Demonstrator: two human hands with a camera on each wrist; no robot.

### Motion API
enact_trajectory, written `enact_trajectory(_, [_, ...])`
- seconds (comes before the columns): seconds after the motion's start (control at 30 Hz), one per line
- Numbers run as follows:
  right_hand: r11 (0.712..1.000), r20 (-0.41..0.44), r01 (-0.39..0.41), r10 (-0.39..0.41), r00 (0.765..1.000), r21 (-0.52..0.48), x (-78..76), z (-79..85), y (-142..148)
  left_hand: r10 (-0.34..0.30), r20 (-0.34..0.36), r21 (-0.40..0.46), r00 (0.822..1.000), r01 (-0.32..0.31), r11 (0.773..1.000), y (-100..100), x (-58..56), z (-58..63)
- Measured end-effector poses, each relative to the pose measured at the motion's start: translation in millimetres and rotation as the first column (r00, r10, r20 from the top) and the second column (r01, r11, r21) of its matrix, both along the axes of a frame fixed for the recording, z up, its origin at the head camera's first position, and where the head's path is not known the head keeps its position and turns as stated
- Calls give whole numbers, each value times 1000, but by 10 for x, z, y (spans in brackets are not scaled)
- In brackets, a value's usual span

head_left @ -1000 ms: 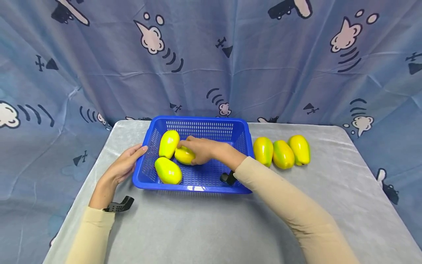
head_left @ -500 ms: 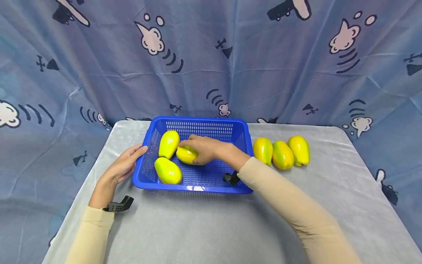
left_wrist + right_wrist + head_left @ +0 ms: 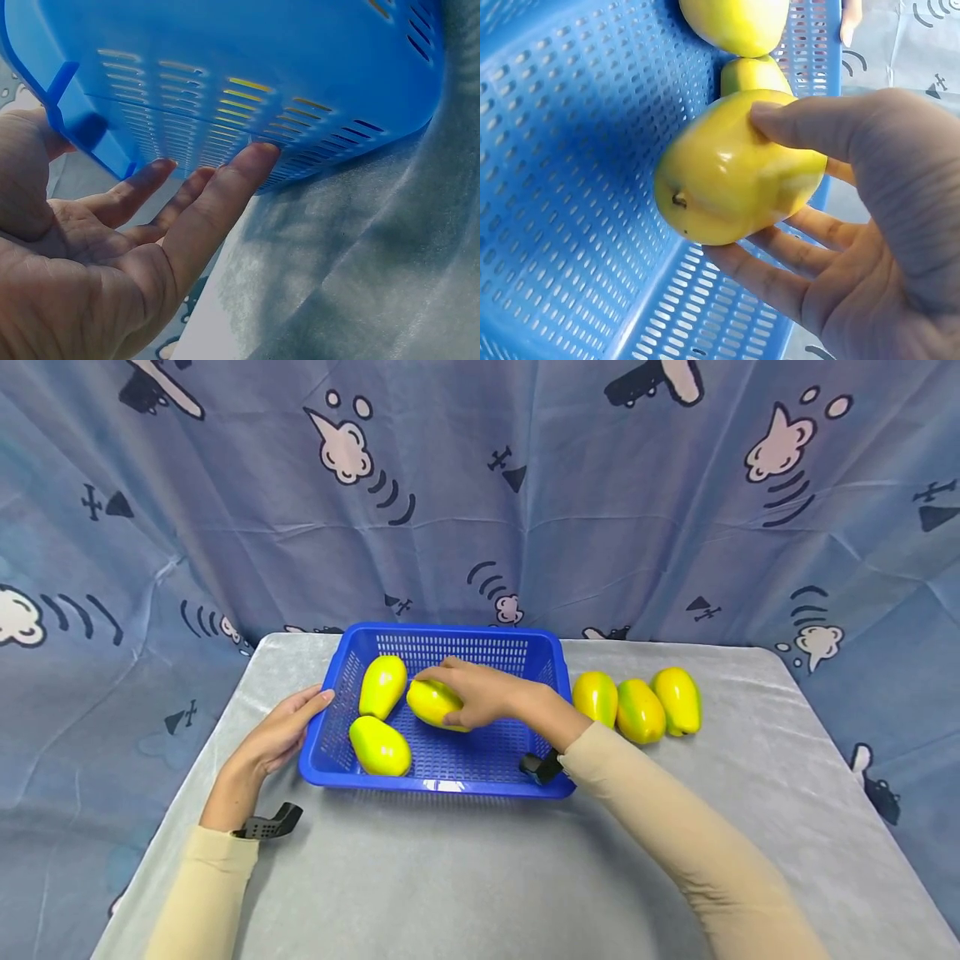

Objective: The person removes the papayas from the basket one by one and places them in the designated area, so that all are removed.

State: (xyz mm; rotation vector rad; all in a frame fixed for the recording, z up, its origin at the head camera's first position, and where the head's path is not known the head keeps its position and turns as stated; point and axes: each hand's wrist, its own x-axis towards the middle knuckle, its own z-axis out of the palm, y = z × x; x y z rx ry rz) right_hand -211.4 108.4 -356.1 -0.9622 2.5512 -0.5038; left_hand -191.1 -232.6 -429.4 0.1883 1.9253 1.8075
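My right hand (image 3: 483, 693) grips a yellow-green papaya (image 3: 433, 702) inside the blue plastic basket (image 3: 442, 787). In the right wrist view the thumb lies over this papaya (image 3: 727, 180) and the other fingers curl along its far side. Two more papayas lie at the basket's left end, one toward the back (image 3: 383, 687) and one toward the front (image 3: 380, 747). On the left, my left hand (image 3: 279, 732) holds the basket by its side, thumb at the rim. The left wrist view shows its fingers (image 3: 217, 202) against the slotted outer wall (image 3: 247, 45).
To the right of the basket, three more papayas stand side by side on the grey cloth-covered table (image 3: 465, 877): one close to the rim (image 3: 596, 697), one in the middle (image 3: 641, 712) and one farther right (image 3: 678, 700). A blue patterned curtain (image 3: 450, 510) hangs behind.
My right hand has shifted a little to the right with the papaya, away from the back-left papaya, and the held papaya has turned slightly. The left hand stays at the basket.
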Motion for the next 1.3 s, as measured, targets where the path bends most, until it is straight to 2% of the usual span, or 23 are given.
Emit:
enact_trajectory(0.23, [1000,-10,18,-18,1000,-17,25,44,101,-2,11,8,1000,1,1000,3,10,12])
enact_trajectory(0.57, [999,-34,45,-45,998,-26,90,78,242,3,8,-19,1000,-3,1000,64,-36,25])
enact_trajectory(0.93, [991,-76,110,-116,990,-76,179,155,328,7,5,-14,1000,-7,1000,-17,8,30])
enact_trajectory(1.13, [982,-111,143,-157,981,-121,242,171,407,4,8,-15,1000,-4,1000,-21,21,27])
enact_trajectory(1.3, [960,-138,187,-218,966,-207,348,202,527,2,7,-7,1000,-2,1000,7,18,30])
